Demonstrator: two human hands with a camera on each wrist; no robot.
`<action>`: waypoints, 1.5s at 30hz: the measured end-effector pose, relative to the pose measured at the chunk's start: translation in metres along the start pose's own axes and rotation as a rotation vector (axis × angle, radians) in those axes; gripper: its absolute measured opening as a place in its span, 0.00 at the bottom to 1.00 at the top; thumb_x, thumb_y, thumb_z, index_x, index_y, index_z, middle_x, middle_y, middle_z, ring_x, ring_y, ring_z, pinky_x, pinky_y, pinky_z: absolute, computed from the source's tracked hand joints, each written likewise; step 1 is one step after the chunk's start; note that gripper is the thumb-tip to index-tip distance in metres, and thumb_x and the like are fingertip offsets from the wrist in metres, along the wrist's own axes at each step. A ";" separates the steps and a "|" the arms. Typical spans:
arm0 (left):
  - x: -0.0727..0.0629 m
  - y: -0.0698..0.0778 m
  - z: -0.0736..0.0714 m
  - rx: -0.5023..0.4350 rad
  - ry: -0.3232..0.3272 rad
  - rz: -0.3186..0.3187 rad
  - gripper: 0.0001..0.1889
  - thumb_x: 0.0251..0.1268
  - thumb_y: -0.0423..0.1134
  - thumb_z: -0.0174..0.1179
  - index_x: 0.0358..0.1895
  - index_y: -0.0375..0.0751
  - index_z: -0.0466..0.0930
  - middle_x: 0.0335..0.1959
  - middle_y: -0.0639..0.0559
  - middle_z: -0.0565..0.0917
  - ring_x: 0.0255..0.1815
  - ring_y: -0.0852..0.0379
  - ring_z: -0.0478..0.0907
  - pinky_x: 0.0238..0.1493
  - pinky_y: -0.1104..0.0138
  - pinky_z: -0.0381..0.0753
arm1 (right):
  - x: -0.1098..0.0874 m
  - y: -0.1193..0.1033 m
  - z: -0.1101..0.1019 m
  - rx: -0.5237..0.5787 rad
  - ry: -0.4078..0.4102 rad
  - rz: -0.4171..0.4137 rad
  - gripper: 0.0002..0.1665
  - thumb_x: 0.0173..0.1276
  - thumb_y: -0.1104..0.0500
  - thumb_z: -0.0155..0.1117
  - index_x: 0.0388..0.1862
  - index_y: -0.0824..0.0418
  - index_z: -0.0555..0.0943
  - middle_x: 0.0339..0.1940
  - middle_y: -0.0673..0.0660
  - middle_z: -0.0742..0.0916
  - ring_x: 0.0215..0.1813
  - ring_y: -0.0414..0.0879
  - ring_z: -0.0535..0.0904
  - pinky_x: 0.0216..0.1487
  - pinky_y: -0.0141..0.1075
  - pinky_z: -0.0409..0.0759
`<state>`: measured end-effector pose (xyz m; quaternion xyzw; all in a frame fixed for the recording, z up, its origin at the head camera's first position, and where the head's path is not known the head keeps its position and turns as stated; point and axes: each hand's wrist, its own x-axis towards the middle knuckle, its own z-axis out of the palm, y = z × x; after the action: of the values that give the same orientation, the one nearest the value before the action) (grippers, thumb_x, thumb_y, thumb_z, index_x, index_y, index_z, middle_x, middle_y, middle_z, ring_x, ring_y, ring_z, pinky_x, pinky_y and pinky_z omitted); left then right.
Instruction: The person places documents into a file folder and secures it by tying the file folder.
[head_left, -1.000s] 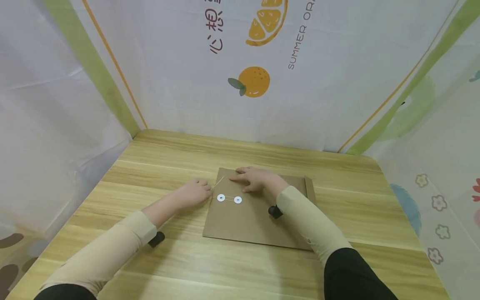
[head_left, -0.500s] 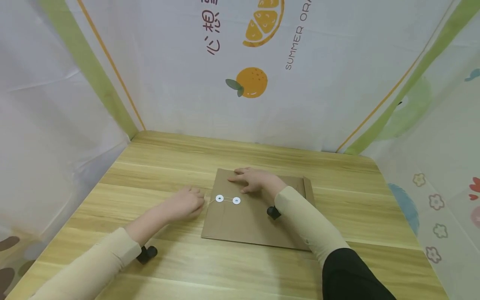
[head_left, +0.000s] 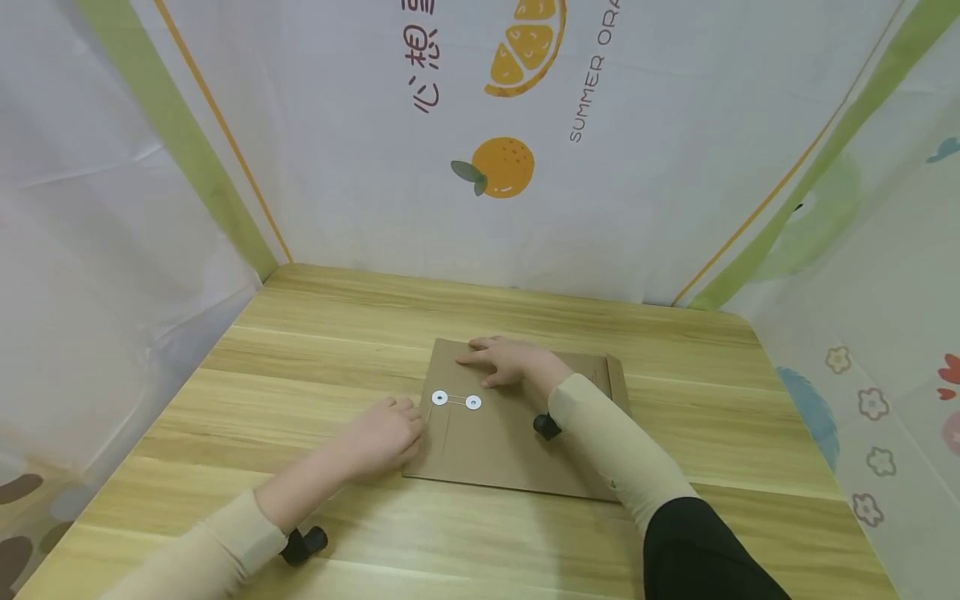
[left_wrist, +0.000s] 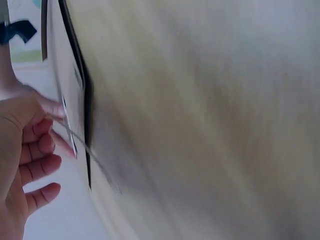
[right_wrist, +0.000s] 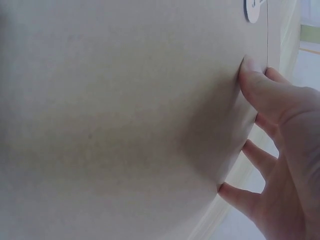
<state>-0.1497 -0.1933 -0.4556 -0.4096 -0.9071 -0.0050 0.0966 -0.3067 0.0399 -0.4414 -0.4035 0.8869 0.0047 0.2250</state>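
A brown kraft string-tie envelope (head_left: 517, 454) lies flat on the table, with two white button discs (head_left: 439, 397) joined by thin string near its left edge. My left hand (head_left: 384, 433) is at that edge, below the discs. In the left wrist view its thumb and index finger pinch the thin string (left_wrist: 84, 142), whose loose end trails past the fingers; the other fingers are loosely bent. My right hand (head_left: 512, 361) rests on the envelope's upper part with fingers spread. Its thumb and fingertips press near the far edge in the right wrist view.
The wood-grain table (head_left: 315, 333) extends around the envelope on all sides. White printed curtains (head_left: 352, 183) enclose its back and sides. A black wrist camera (head_left: 303, 546) sticks out under the left sleeve, another black camera (head_left: 547, 427) under the right.
My left hand has moved from the envelope's upper left, out to the left, then down and back beside its lower left edge, drawing the string along. The right hand stays in place.
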 end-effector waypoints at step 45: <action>0.048 0.065 0.021 -0.272 -0.024 0.025 0.08 0.69 0.37 0.52 0.30 0.45 0.76 0.26 0.58 0.73 0.30 0.60 0.73 0.32 0.68 0.75 | -0.003 -0.001 0.000 0.020 0.004 0.014 0.36 0.71 0.49 0.57 0.75 0.36 0.57 0.78 0.52 0.53 0.76 0.51 0.45 0.71 0.49 0.55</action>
<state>-0.1362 -0.1123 -0.4719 -0.4305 -0.8939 -0.1217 0.0296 -0.3042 0.0408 -0.4400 -0.3949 0.8902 -0.0033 0.2273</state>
